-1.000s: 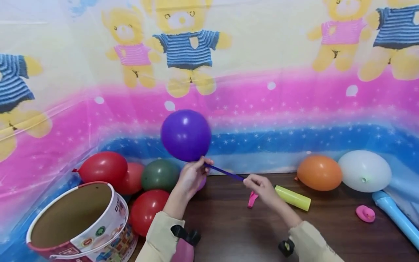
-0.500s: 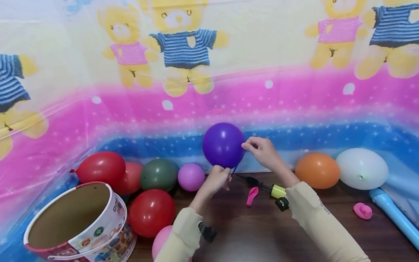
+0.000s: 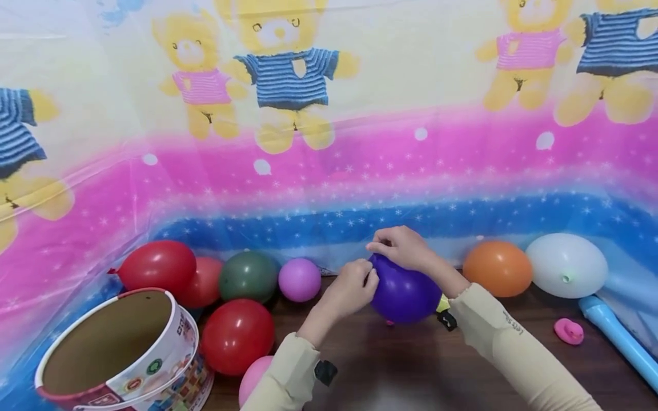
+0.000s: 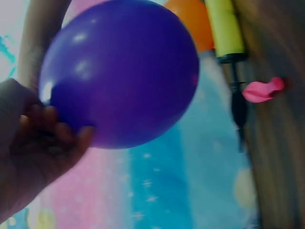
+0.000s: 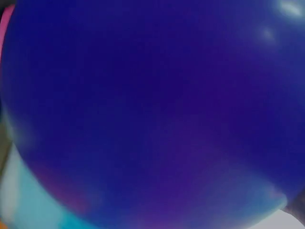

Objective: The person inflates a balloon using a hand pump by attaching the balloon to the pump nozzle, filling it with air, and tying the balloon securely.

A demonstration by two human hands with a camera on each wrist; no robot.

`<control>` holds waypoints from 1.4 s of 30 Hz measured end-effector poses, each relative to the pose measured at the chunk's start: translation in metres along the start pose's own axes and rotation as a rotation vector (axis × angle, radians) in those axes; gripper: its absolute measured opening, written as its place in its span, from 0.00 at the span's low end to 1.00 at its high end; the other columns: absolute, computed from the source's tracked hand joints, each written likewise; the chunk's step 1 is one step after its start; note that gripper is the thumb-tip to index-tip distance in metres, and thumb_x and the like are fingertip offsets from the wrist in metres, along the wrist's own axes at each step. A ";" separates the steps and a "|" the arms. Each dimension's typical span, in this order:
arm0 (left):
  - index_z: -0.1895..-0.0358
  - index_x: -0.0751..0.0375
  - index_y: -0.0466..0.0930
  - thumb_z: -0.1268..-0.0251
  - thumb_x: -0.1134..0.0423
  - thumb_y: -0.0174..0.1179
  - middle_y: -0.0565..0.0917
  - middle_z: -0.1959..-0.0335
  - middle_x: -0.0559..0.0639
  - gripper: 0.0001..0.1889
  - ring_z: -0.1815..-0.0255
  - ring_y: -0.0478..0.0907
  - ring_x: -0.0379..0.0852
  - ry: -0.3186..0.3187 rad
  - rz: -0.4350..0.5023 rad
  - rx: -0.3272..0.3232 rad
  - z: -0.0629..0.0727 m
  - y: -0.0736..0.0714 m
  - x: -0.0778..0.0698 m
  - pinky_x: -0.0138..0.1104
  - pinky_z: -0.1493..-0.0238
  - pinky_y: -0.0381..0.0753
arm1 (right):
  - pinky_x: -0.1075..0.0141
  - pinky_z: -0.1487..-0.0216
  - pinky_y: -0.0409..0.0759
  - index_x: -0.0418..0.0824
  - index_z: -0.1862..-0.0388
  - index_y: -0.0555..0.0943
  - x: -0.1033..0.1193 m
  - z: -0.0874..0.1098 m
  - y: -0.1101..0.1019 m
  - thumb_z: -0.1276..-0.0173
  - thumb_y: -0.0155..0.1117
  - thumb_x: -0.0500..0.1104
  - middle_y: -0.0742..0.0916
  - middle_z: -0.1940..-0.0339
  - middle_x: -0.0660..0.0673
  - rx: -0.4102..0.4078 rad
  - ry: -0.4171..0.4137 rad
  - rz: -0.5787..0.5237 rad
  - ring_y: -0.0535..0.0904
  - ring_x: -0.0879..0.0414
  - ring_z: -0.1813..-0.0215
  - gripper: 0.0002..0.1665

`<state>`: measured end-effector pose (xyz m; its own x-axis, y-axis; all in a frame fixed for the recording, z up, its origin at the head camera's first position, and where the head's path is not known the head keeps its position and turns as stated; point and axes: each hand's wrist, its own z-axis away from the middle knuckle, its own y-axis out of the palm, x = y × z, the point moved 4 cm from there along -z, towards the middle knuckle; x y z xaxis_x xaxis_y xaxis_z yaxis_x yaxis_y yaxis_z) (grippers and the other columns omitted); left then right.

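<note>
An inflated purple balloon (image 3: 408, 297) hangs below the hands in the middle of the head view, its neck end up between them. My left hand (image 3: 354, 288) pinches at the neck with curled fingers. Just above and to the right, my right hand (image 3: 402, 246) also pinches the neck end. Fingers hide the neck itself, so how it is twisted cannot be told. In the left wrist view the balloon (image 4: 124, 76) touches the left hand (image 4: 43, 143). The same balloon (image 5: 143, 105) nearly fills the right wrist view and that hand's fingers are hidden.
Red balloons (image 3: 239, 337), a green one (image 3: 249, 277) and a violet one (image 3: 300, 279) lie left, beside a bucket (image 3: 187, 348). Orange (image 3: 497, 268) and white (image 3: 565, 265) balloons, a pink duck (image 3: 569, 331) and a blue tube (image 3: 622, 337) lie right. A yellow pump (image 4: 228, 28) and limp pink balloon (image 4: 262, 89) lie behind.
The purple balloon has moved right and down, from above the left hand to below both hands. The right hand, first stretching the neck out rightward, has come up close to the left hand.
</note>
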<state>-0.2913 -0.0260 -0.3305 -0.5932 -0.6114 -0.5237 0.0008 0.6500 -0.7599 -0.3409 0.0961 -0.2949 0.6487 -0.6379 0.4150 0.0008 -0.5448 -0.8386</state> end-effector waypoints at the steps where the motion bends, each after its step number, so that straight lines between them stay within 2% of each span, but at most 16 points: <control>1: 0.82 0.59 0.62 0.31 0.70 0.47 0.62 0.81 0.45 0.17 0.81 0.58 0.36 0.043 0.012 -0.057 0.002 0.002 0.001 0.23 0.78 0.59 | 0.67 0.68 0.71 0.45 0.76 0.78 -0.004 0.000 0.002 0.29 0.60 0.49 0.79 0.79 0.51 0.014 0.055 -0.038 0.71 0.61 0.74 0.16; 4: 0.83 0.61 0.61 0.36 0.74 0.50 0.61 0.82 0.46 0.17 0.81 0.54 0.33 0.175 0.011 -0.268 0.010 0.010 0.004 0.21 0.78 0.56 | 0.70 0.70 0.69 0.44 0.77 0.78 -0.003 0.002 0.012 0.29 0.60 0.50 0.78 0.79 0.51 0.029 0.146 -0.072 0.71 0.60 0.74 0.17; 7: 0.85 0.61 0.59 0.42 0.77 0.53 0.60 0.85 0.47 0.18 0.81 0.51 0.31 0.257 -0.005 -0.537 0.017 0.013 0.008 0.19 0.79 0.53 | 0.70 0.74 0.66 0.44 0.77 0.79 0.017 0.005 0.020 0.30 0.61 0.51 0.78 0.82 0.50 -0.014 0.173 -0.031 0.70 0.60 0.77 0.18; 10: 0.86 0.62 0.57 0.45 0.81 0.53 0.60 0.86 0.49 0.19 0.80 0.50 0.30 0.286 0.018 -0.739 0.024 0.010 0.012 0.18 0.80 0.52 | 0.68 0.73 0.66 0.44 0.78 0.81 0.042 0.013 0.024 0.30 0.61 0.49 0.79 0.82 0.48 -0.138 0.148 0.040 0.71 0.57 0.77 0.17; 12: 0.87 0.62 0.56 0.45 0.82 0.52 0.58 0.87 0.50 0.20 0.81 0.50 0.30 0.267 0.065 -0.791 0.026 0.006 0.014 0.18 0.80 0.51 | 0.65 0.70 0.71 0.43 0.73 0.83 0.054 0.024 0.027 0.30 0.61 0.45 0.82 0.78 0.46 -0.257 0.109 0.097 0.74 0.53 0.72 0.13; 14: 0.88 0.63 0.55 0.45 0.82 0.51 0.58 0.87 0.49 0.21 0.82 0.50 0.30 0.214 0.140 -0.784 0.026 0.001 0.015 0.19 0.81 0.51 | 0.61 0.63 0.77 0.42 0.67 0.84 0.062 0.035 0.030 0.31 0.62 0.42 0.86 0.71 0.47 -0.403 0.055 0.172 0.77 0.50 0.65 0.07; 17: 0.89 0.64 0.56 0.41 0.79 0.50 0.58 0.88 0.46 0.21 0.83 0.52 0.29 0.065 0.313 -0.699 0.025 -0.003 0.014 0.20 0.81 0.53 | 0.53 0.49 0.80 0.42 0.61 0.85 0.070 0.051 0.035 0.34 0.63 0.38 0.88 0.61 0.47 -0.601 -0.051 0.311 0.80 0.47 0.55 0.06; 19: 0.88 0.64 0.57 0.37 0.77 0.49 0.59 0.87 0.45 0.21 0.85 0.54 0.29 -0.041 0.433 -0.627 0.024 -0.005 0.013 0.22 0.82 0.54 | 0.48 0.44 0.78 0.42 0.61 0.85 0.073 0.057 0.039 0.35 0.64 0.38 0.88 0.59 0.46 -0.686 -0.116 0.387 0.80 0.46 0.53 0.06; 21: 0.87 0.65 0.59 0.32 0.74 0.48 0.61 0.87 0.45 0.21 0.86 0.55 0.29 -0.126 0.513 -0.547 0.025 -0.006 0.010 0.22 0.82 0.55 | 0.43 0.40 0.75 0.43 0.61 0.86 0.072 0.060 0.041 0.37 0.64 0.39 0.87 0.58 0.45 -0.724 -0.168 0.427 0.81 0.45 0.51 0.07; 24: 0.84 0.68 0.62 0.28 0.72 0.45 0.63 0.86 0.47 0.20 0.86 0.55 0.31 -0.175 0.566 -0.424 0.028 -0.006 0.006 0.23 0.81 0.56 | 0.40 0.37 0.70 0.44 0.61 0.88 0.067 0.063 0.039 0.40 0.67 0.40 0.87 0.59 0.46 -0.714 -0.191 0.382 0.80 0.46 0.50 0.08; 27: 0.82 0.70 0.63 0.26 0.71 0.41 0.64 0.84 0.48 0.19 0.84 0.57 0.33 -0.176 0.599 -0.310 0.031 -0.004 0.003 0.24 0.78 0.58 | 0.38 0.37 0.67 0.44 0.65 0.89 0.062 0.065 0.036 0.42 0.68 0.40 0.86 0.62 0.47 -0.689 -0.214 0.338 0.79 0.46 0.52 0.06; 29: 0.81 0.72 0.63 0.26 0.71 0.40 0.65 0.82 0.49 0.19 0.81 0.60 0.35 -0.175 0.632 -0.263 0.033 -0.002 0.004 0.24 0.75 0.61 | 0.38 0.36 0.66 0.44 0.69 0.88 0.062 0.065 0.034 0.43 0.67 0.40 0.86 0.64 0.47 -0.675 -0.239 0.352 0.79 0.47 0.54 0.05; 33: 0.81 0.72 0.64 0.26 0.69 0.40 0.67 0.81 0.49 0.20 0.78 0.65 0.38 -0.179 0.618 -0.236 0.033 -0.005 0.006 0.27 0.71 0.67 | 0.39 0.37 0.68 0.43 0.73 0.85 0.062 0.059 0.033 0.44 0.64 0.39 0.85 0.67 0.47 -0.657 -0.314 0.402 0.79 0.48 0.57 0.04; 37: 0.85 0.66 0.65 0.28 0.68 0.41 0.67 0.85 0.46 0.21 0.82 0.66 0.38 -0.239 0.591 -0.196 0.025 -0.011 0.009 0.28 0.76 0.71 | 0.42 0.37 0.68 0.42 0.75 0.82 0.055 0.049 0.033 0.43 0.61 0.38 0.85 0.67 0.46 -0.621 -0.378 0.384 0.79 0.49 0.58 0.04; 40: 0.89 0.59 0.62 0.31 0.66 0.40 0.65 0.91 0.43 0.23 0.90 0.62 0.36 -0.344 0.630 -0.201 0.013 -0.014 0.012 0.27 0.85 0.68 | 0.44 0.39 0.68 0.42 0.75 0.81 0.044 0.039 0.032 0.44 0.62 0.37 0.83 0.65 0.46 -0.559 -0.355 0.250 0.77 0.48 0.57 0.03; 42: 0.92 0.55 0.60 0.32 0.64 0.40 0.63 0.94 0.41 0.24 0.93 0.60 0.36 -0.414 0.630 -0.240 0.003 -0.014 0.013 0.27 0.89 0.65 | 0.45 0.43 0.69 0.42 0.76 0.81 0.036 0.034 0.031 0.45 0.62 0.36 0.80 0.63 0.45 -0.535 -0.312 0.145 0.74 0.48 0.58 0.03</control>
<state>-0.2962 -0.0447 -0.3278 -0.1908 -0.1832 -0.9644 0.0351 0.9805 -0.1932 -0.2920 0.0745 -0.3181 0.8049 -0.5810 0.1207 -0.4315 -0.7128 -0.5530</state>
